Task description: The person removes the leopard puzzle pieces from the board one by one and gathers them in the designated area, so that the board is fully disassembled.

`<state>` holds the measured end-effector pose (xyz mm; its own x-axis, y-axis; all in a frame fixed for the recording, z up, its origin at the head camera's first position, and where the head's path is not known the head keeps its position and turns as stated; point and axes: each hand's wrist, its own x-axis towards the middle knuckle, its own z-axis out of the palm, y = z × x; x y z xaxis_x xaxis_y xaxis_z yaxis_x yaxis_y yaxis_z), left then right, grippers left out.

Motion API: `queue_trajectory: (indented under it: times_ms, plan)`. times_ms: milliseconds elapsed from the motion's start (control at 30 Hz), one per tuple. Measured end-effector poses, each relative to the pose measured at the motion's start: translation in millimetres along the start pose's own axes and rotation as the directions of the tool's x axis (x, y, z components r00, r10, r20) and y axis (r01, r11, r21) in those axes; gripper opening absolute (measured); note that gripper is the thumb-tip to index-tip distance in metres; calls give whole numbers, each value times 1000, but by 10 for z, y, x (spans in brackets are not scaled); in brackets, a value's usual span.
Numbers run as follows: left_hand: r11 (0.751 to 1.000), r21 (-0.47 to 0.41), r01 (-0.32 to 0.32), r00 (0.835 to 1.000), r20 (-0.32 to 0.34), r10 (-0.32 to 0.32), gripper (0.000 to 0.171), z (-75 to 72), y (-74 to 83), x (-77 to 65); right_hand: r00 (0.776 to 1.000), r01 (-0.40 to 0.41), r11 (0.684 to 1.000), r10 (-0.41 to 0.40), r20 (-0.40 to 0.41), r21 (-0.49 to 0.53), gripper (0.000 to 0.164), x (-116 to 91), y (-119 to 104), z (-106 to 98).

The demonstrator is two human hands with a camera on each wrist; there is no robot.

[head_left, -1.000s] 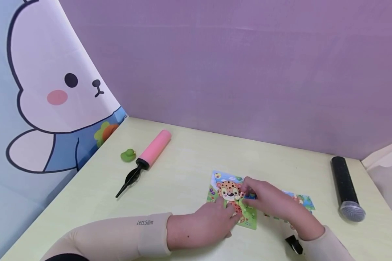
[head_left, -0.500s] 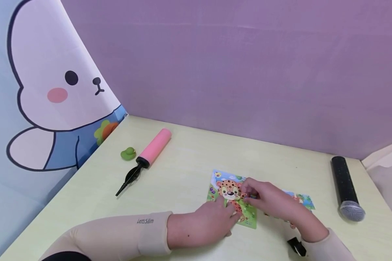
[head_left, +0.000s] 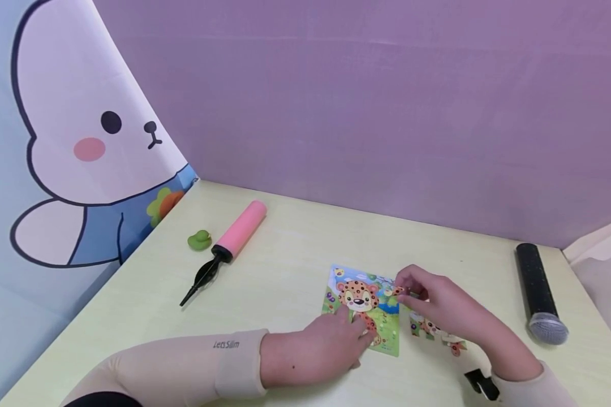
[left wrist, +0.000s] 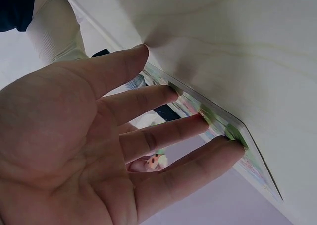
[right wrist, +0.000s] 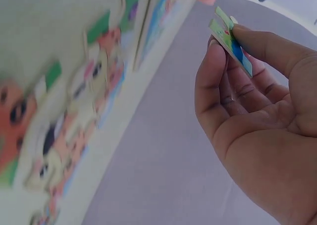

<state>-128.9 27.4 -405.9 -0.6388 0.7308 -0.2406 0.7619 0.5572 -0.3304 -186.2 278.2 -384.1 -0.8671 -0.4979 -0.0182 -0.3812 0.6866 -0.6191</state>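
A picture puzzle board (head_left: 388, 336) with a cartoon leopard lies on the table. My left hand (head_left: 328, 345) rests its fingertips on the board's lower left part, the fingers spread and fairly straight in the left wrist view. Just off the board's right edge, my right hand (head_left: 440, 299) pinches a small puzzle piece (right wrist: 237, 51) between thumb and fingers. Green and blue show on one face of the piece. Several loose puzzle pieces (head_left: 433, 329) lie right of the board, partly hidden below the right hand; they are blurred in the right wrist view.
A pink hand pump (head_left: 241, 229) with a black nozzle lies at the back left, beside a green toy duck (head_left: 199, 241). On the far right is a black microphone (head_left: 539, 294). A purple cloth wall (head_left: 361, 113) stands behind the table (head_left: 295, 254).
My right hand has moved right, away from the board's right side, with the puzzle piece between its fingers. More of the board's right part now shows. The left hand has stayed in place.
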Motion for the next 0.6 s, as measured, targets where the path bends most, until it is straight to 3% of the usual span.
queue_trajectory:
  times_ms: [333, 600]
  plan:
    - [999, -42, -9, 1000, 10, 9, 61, -7, -22, -5, 995, 36, 999, -38, -90, -32, 20, -308, 221, -279]
    - [999, -34, -36, 999, -19, 35, 55, -7, -40, -19, 997, -31, 998, 27, -68, -60, 17, -575, 449, -470]
